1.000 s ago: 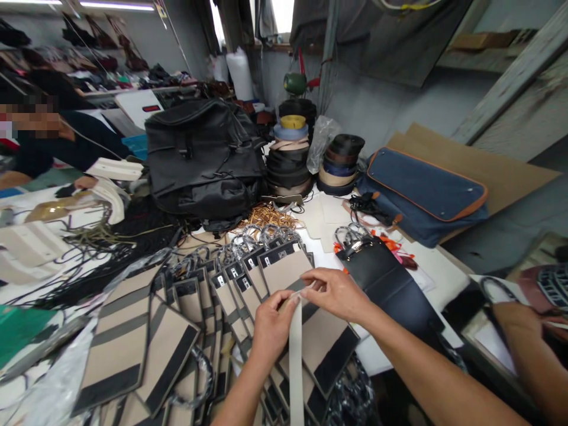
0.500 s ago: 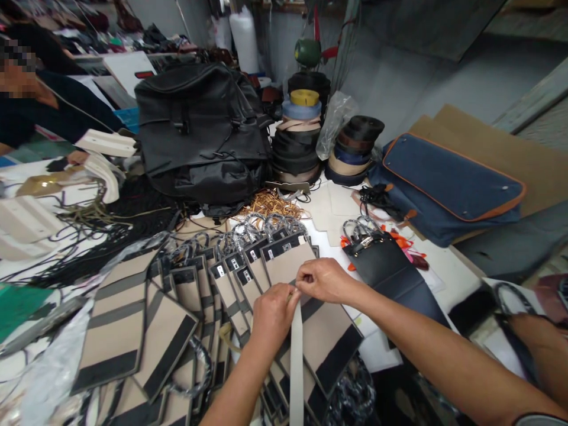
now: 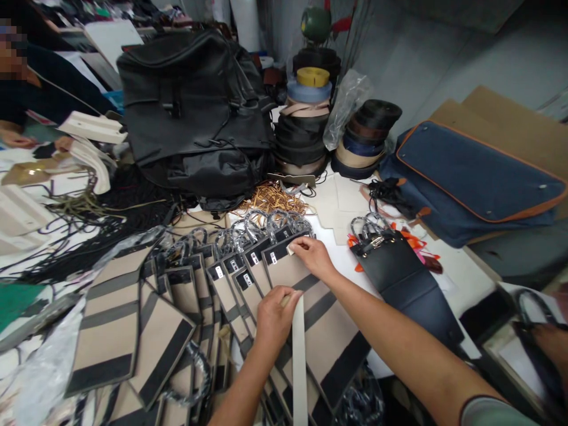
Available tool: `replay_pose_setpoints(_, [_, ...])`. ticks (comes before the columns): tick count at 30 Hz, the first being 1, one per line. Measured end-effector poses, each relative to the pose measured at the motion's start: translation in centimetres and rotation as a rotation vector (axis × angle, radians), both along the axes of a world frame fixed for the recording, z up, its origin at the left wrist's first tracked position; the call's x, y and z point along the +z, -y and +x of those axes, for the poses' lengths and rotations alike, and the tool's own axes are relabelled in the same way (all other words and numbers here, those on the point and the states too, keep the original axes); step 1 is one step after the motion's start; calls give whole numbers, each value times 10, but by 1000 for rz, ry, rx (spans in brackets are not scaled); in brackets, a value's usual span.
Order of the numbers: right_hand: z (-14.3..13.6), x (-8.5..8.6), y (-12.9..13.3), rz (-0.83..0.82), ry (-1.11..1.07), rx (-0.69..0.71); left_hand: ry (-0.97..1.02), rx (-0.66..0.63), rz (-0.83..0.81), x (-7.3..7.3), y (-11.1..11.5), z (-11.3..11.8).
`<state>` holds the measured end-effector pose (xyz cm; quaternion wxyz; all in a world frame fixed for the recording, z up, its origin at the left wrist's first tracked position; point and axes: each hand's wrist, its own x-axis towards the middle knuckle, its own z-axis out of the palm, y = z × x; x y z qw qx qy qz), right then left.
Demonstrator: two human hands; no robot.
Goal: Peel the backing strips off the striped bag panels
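My left hand (image 3: 277,316) is closed around the upper end of a long cream strip (image 3: 299,367), which looks like tape and runs down to the bottom edge of the view. Thumb and fingers of my right hand (image 3: 314,257) pinch a small cream piece (image 3: 290,249) against the top edge of the uppermost beige-and-black bag panel (image 3: 326,302). A small white label (image 3: 273,258) sits on that panel, left of my fingers. Under and beside it, more such panels (image 3: 224,296) overlap in a fan, with plastic-wrapped handles (image 3: 255,223) at their tops.
More panels (image 3: 110,307) lie at left. A finished-looking black handbag (image 3: 399,266) rests at right, before a navy bag (image 3: 479,171) with orange trim. A large black backpack (image 3: 195,118) and stacked strap rolls (image 3: 306,130) stand behind. A co-worker's hand (image 3: 18,139) shows at far left.
My right hand has moved up and away from my left, to the panel's top edge, with a small cream piece in its fingers. The left still grips the strip. The view has shifted slightly.
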<state>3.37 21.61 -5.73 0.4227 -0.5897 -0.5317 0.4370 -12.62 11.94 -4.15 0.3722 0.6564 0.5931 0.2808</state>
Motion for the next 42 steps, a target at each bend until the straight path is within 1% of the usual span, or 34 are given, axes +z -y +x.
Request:
replay_pose_setpoints(3, [-13, -7, -1, 53, 96, -106, 19, 41, -37, -6, -3, -3])
replay_pose_setpoints(5, [-20, -12, 1, 77, 154, -199, 33, 45, -43, -8, -4, -4])
replay_pose_setpoints(7, [-24, -18, 6, 73, 171, -280, 49, 49, -52, -9, -5, -4])
replay_pose_setpoints(8, [-25, -20, 9, 75, 169, -298, 57, 53, -57, -9, -5, -5])
replay_pose_setpoints(11, [-16, -23, 8, 136, 156, -300, 71, 67, -78, -10, -6, -6])
replay_pose_setpoints(13, [1, -18, -7, 204, 177, -326, 75, 87, -102, -9, -6, -7])
replay_pose_setpoints(14, [13, -14, -21, 238, 207, -345, 76, 99, -113, -9, -5, -8])
replay_pose_setpoints(16, [40, -2, -64, 301, 310, -342, 79, 119, -127, -10, -5, -7])
replay_pose_setpoints(18, [64, 9, -120, 336, 453, -288, 81, 142, -119, -12, -4, -6])
replay_pose_setpoints(19, [73, 11, -149, 331, 533, -254, 79, 156, -109, -14, -3, -5])
replay_pose_setpoints(21, [82, 7, -200, 274, 706, -162, 70, 183, -85, -20, -2, -4])
replay_pose_setpoints(22, [82, 1, -218, 229, 793, -103, 61, 192, -74, -24, -2, -3])
replay_pose_setpoints(23, [80, -8, -231, 184, 864, -41, 51, 196, -67, -27, -2, -3])
replay_pose_setpoints(24, [77, -18, -237, 147, 925, 12, 40, 199, -61, -30, -2, -3])
replay_pose_setpoints(26, [72, -38, -233, 112, 1007, 72, 24, 202, -58, -35, -2, -4])
replay_pose_setpoints(28, [71, -50, -216, 131, 1047, 61, 19, 201, -62, -37, -3, -5])
replay_pose_setpoints(30, [76, -52, -197, 193, 1060, 22, 24, 196, -67, -37, -4, -6])
replay_pose_setpoints(31, [81, -48, -188, 235, 1044, -6, 30, 191, -68, -37, -4, -6])
replay_pose_setpoints(33, [91, -32, -174, 321, 999, -77, 50, 177, -69, -36, -5, -7])
replay_pose_setpoints(34, [96, -20, -167, 356, 970, -113, 66, 168, -67, -35, -6, -7])
replay_pose_setpoints(36, [104, 13, -151, 431, 915, -189, 104, 148, -62, -32, -7, -9])
replay_pose_setpoints(37, [106, 33, -140, 477, 886, -220, 121, 137, -64, -30, -8, -10])
replay_pose_setpoints(39, [103, 80, -114, 584, 818, -261, 146, 104, -84, -24, -8, -14])
replay_pose_setpoints(41, [86, 131, -81, 671, 725, -219, 165, 83, -107, -18, -5, -18])
replay_pose_setpoints(42, [73, 155, -64, 689, 667, -156, 177, 75, -117, -14, -2, -19])
